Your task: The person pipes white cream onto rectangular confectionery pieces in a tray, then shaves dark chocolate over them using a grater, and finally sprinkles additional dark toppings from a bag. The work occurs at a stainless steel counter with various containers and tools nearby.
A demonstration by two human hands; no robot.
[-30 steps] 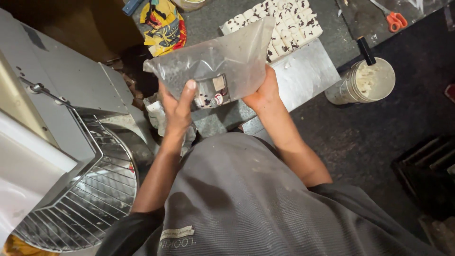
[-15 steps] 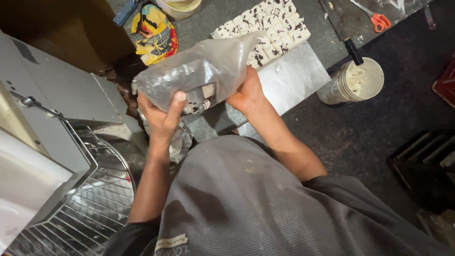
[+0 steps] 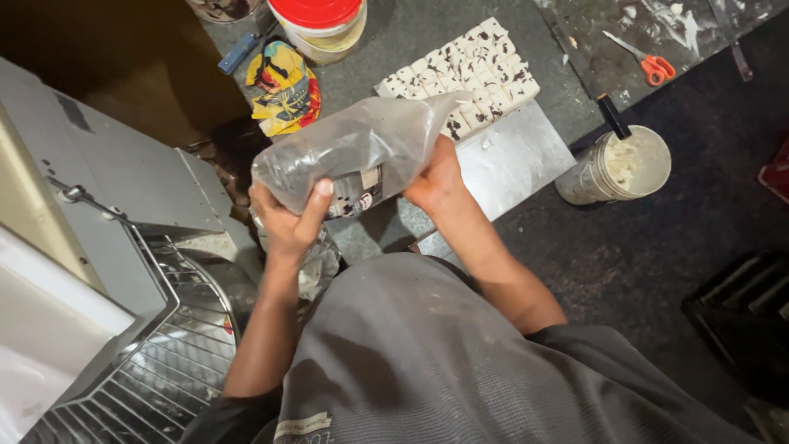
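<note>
A clear plastic bag (image 3: 362, 152) is being held above the floor, its long axis slanting up-right; the left hand (image 3: 288, 222) and right hand (image 3: 436, 177) are gripping it. Its contents are being blurred.

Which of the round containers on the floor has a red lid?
The bucket at the top edge, beside the colourful cloth. The tub on the right is open, with a black handle sticking out.

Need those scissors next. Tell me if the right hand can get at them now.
Probably not right away: the right hand and the left hand grip the plastic bag, and the scissors lie far off.
</note>
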